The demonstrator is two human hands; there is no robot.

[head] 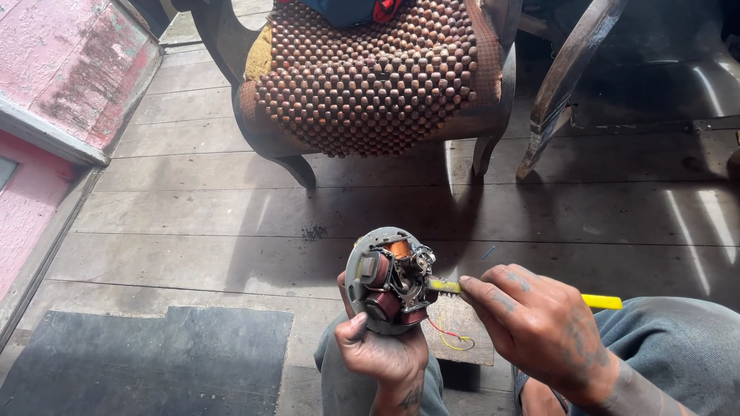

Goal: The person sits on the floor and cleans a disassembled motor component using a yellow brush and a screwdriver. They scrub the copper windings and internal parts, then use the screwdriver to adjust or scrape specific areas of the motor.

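Weathered grey floorboards (193,208) run across the whole space below me, with a dark flat mat (146,358) lying on them at the lower left and a pink-painted wall (54,85), stained and peeling, rising along the left edge. Straight ahead stands a dark wooden chair (297,158) whose seat is covered by a brown wooden-bead cover (370,73); a blue and red bundle (351,9) sits at the back of it. Part of a second wooden chair leg (559,88) slants down at the upper right.

My left hand (381,350) is closed around the lower edge of a round stator plate (389,279), thumb up along its left rim, holding it upright over my lap. The plate is grey metal and carries copper-wound coils (385,304), one orange near the top and darker red ones lower down. Thin red and yellow wires (451,335) trail from it onto a small wooden board (462,327) just behind.

My right hand (532,320) is pinched shut on a yellow-handled tool (601,301), fingers gripping near its front end, with the handle passing back out over my wrist. Its tip touches the right side of the plate, beside the coils. I cannot tell what kind of tip it has. My grey trouser knees (671,347) frame both hands.
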